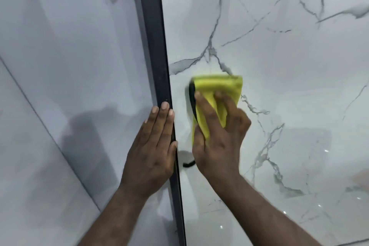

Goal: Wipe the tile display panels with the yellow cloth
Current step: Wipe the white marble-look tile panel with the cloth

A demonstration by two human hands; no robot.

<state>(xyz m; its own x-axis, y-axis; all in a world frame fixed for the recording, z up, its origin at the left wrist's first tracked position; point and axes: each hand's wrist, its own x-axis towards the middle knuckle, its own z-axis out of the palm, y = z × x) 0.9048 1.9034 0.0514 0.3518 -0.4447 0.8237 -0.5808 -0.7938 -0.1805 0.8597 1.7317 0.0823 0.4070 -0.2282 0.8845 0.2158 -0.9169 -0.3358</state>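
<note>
A glossy white marble tile panel [279, 66] with grey veins fills the right of the view. My right hand [217, 140] presses a folded yellow cloth [219, 88] flat against it, fingers spread over the cloth, thumb at its lower left edge. The cloth has a dark edge on its left side. A dark metal frame strip [157, 46] runs down between this panel and a plainer grey-white tile panel [69, 66] on the left. My left hand [153, 146] lies flat with straight fingers against the frame strip and the left panel's edge.
A thin dark seam [50, 136] crosses the left panel diagonally. A small black piece [188, 164] shows on the right panel just below the cloth, beside my right wrist. Light spots glint on the right panel's lower area.
</note>
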